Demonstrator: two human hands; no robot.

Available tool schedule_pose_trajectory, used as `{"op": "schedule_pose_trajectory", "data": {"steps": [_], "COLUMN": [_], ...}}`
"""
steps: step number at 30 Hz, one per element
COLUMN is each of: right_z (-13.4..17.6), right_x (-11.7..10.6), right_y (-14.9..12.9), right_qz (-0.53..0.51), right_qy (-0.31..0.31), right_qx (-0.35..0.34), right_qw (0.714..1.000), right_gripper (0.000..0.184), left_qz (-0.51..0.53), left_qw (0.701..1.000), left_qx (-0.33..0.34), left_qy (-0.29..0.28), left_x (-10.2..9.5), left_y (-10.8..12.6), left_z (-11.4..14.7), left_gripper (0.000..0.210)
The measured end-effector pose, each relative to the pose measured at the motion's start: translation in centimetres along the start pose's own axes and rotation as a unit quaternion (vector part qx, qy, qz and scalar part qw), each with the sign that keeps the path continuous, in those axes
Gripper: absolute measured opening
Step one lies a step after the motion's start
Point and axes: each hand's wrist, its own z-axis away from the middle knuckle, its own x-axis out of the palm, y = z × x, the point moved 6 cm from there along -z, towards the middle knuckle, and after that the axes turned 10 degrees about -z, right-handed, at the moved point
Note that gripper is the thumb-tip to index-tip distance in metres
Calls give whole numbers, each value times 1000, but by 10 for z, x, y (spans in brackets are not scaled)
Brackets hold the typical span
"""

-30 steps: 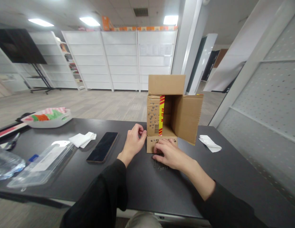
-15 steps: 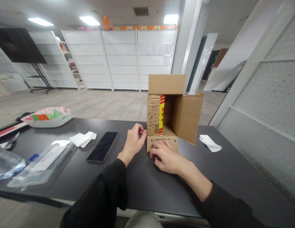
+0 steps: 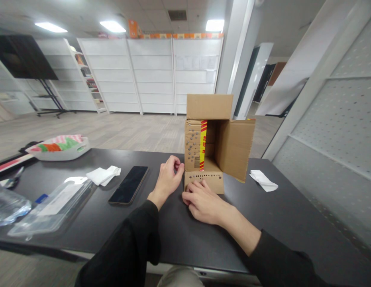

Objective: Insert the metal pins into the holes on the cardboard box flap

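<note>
A cardboard box [image 3: 236,145] stands on the dark table with its opening facing me and its flaps spread. Its left flap [image 3: 191,149] carries many grey dots, a barcode and a yellow-red tape strip. Across the lower flap [image 3: 216,185] runs a row of small dark holes. At the box's left edge rests my left hand [image 3: 169,179], fingers curled, thumb tip at the cardboard; its fingertips are hidden. My right hand [image 3: 206,203] is closed in front of the lower flap, knuckles over it. Whatever its fingers hold is out of sight.
To the left lie a black phone [image 3: 129,185], folded tissues [image 3: 104,175], a clear plastic case [image 3: 55,207] and a water bottle [image 3: 10,205]. A white basket [image 3: 74,152] with cloth stands behind. Another tissue [image 3: 263,180] lies right of the box.
My right hand has shifted slightly left and toward me, uncovering more of the lower flap. A thin dark rod seen under its fingers before is now hidden. My left hand has stayed put.
</note>
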Motion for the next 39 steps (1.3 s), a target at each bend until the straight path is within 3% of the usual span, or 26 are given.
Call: {"op": "schedule_pose_trajectory", "data": {"steps": [12,19,29,34,39], "right_z": [0,0,6,8,9], "right_x": [-2,-17,-39,-38,-38], "right_y": [-5,5,43,57,62], "right_qz": [-7,-116,-239,-274,-268], "right_qy": [28,144,336,378,381], "right_qx": [-15,-34,7,26,28], "right_qw": [999,982,911,884,884], "right_gripper": [10,13,4,12,20], "left_qz": [-18,-19,-25,-25,-20], "left_qw": [1000,1000,1000,1000,1000], "left_qx": [1,3,7,3,1], "left_qy": [4,1,-1,-1,-1], "left_x": [-2,-1,-2,-3,-4], "left_y": [1,0,1,2,3], "left_z": [0,1,0,1,0], "left_gripper": [10,10,11,11,11]}}
